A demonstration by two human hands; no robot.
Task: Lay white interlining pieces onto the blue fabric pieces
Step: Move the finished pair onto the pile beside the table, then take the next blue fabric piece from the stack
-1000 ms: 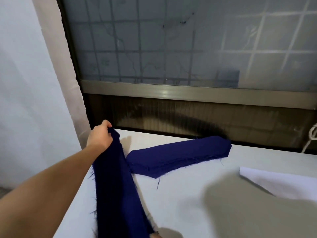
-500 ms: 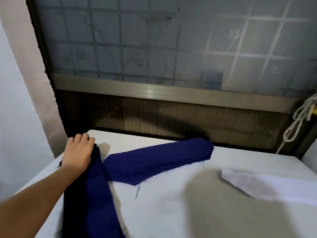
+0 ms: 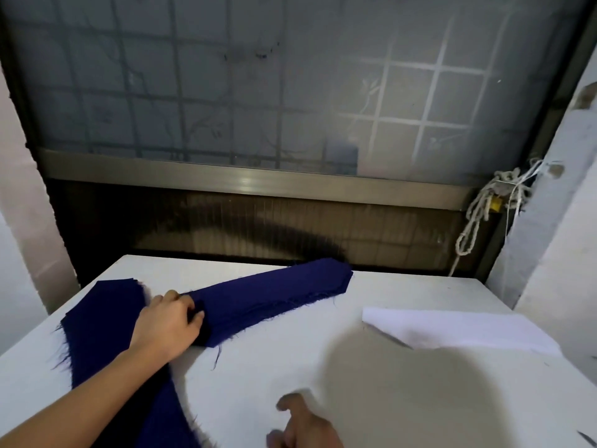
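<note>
Blue fabric [image 3: 106,331] runs up the frame's left side under my left forearm. At bottom centre my right hand [image 3: 303,426] hovers half-curled, holding nothing. Mid-left, my left hand [image 3: 168,324] pinches the second blue strip [image 3: 274,292] — interlining [image 3: 458,331] lies at right on the table [image 3: 323,367].

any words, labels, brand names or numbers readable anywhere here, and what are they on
None can be read.
Blue fabric and: plain, no print or label showing.
White interlining: blank.
Table: blank.
Window: only frosted leaf patterns and grille lines, no lettering.
Yellow tag by the rope: too small to tell if it bears text.
Left hand and right hand carry nothing written.
</note>
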